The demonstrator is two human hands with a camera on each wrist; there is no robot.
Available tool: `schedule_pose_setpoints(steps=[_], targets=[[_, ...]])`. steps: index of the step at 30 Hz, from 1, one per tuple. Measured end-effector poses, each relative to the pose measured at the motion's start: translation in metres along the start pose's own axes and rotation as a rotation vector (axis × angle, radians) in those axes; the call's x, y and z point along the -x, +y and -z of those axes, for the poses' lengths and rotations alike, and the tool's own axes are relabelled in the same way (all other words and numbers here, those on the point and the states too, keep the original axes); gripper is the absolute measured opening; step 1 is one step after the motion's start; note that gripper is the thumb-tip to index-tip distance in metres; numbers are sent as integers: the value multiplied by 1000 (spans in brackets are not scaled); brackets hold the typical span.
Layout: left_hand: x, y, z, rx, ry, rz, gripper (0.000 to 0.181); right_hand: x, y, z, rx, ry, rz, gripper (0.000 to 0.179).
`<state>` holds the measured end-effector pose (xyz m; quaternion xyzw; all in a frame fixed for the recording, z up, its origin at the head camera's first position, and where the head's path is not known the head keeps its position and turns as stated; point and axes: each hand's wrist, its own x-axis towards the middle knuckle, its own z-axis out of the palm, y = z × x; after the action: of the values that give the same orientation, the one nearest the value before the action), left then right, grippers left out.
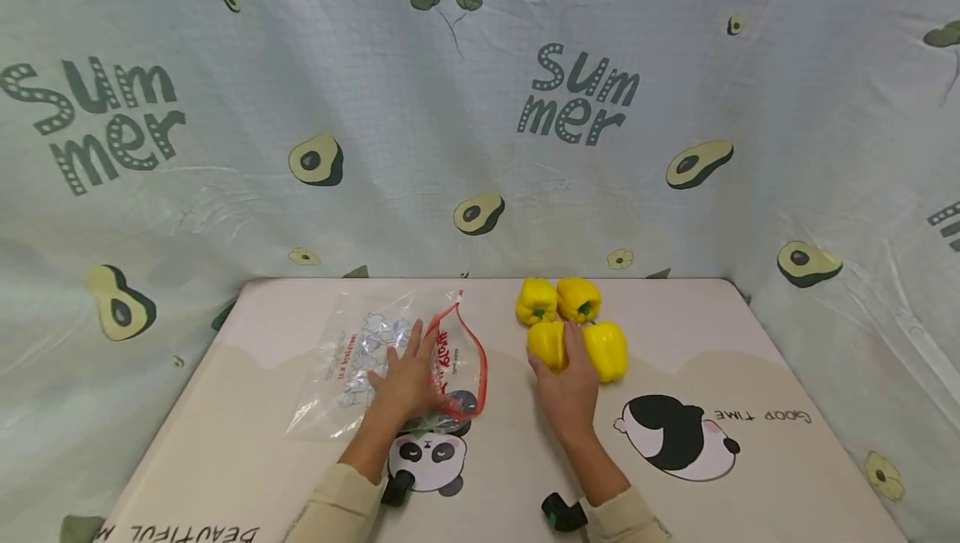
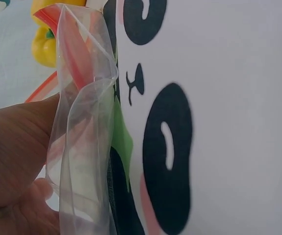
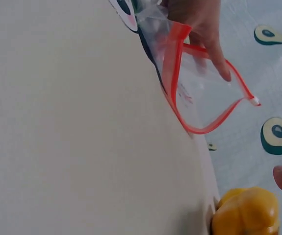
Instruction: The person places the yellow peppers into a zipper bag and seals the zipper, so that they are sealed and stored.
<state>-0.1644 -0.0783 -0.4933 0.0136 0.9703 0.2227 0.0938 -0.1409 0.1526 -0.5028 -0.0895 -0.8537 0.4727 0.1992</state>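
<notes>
In the head view, a clear bag (image 1: 352, 360) with a red rim (image 1: 483, 368) lies on the counter (image 1: 247, 443), its mouth parted and facing right. The left hand (image 1: 405, 385) lies over the bag's mouth end, fingers spread wide, thumb near the rim's closer side; this seems to keep the opening apart. Four yellow peppers (image 1: 537, 300) sit in a cluster right of the bag, beyond its open side, two farther off and two nearer; the bag's mouth probably points that way to face them. The right hand (image 1: 570, 393) is also right of the bag, over the nearer pair, its fingers wide, as if shaped to go round a pepper.

In the left wrist view, plastic stands up in folds before the left hand, which would fit a mouth propped up rather than lying flat. A printed panda face shows beside the bag, and peppers appear beyond it.

In the right wrist view, the rim forms a wide loop, with a straight left finger near its upper edge. The right hand's thumb and another digit show well apart; no grip is visible, and contact with the peppers cannot be told.
</notes>
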Motion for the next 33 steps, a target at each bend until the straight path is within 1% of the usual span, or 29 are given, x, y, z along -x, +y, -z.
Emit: schedule_pose_setpoints(steps=[3,9,12,16,19,23,26,33], targets=[[0,2,-1,-1,-1,1,124,1,4,0,-27,4,-44,79],[-1,5,-2,-12,-15,-3,125,4,12,-3,-87,-12,-167,86],[-1,5,-1,-13,-6,-1,124,4,12,-5,-112,0,-175,86],[2,6,2,-6,2,4,123,4,11,-8,-124,24,-170,83],[3,5,3,-6,-1,5,123,5,11,-9,-123,26,-205,80],[3,5,3,-12,4,3,123,4,11,-10,-117,23,-254,79],[3,4,3,-15,10,3,122,2,10,-11,-103,25,-270,79],[1,1,0,-8,6,2,124,-1,6,-11,25,6,-295,80]])
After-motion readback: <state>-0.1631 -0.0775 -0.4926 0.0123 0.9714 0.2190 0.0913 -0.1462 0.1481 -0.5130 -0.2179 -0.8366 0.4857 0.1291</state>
